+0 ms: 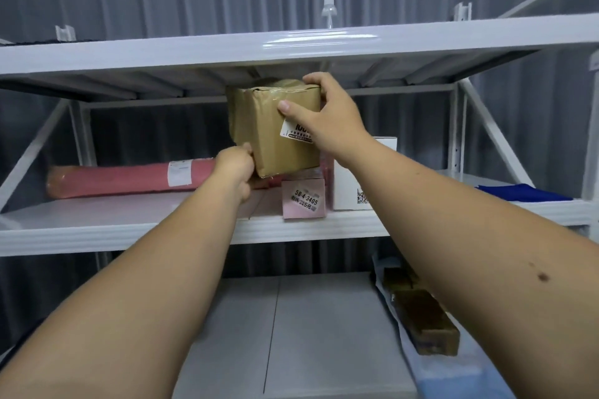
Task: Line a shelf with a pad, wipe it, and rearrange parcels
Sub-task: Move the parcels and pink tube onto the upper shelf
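Shelf: white metal middle shelf (129, 230), grey corrugated wall behind.
Parcel: one taped brown cardboard box (275, 136), tilted, held above the shelf.
Fingers: my left hand (235, 168) grips its lower corner; my right hand (324, 113) clamps its top.
Others: one pink roll (129, 178), one pink box (303, 199), one white box (350, 185).

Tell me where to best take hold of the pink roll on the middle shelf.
Probably around the middle of the pink roll, coming from the front with fingers over the top. It lies lengthwise along the shelf, its front side exposed, and its right end sits behind the left hand.
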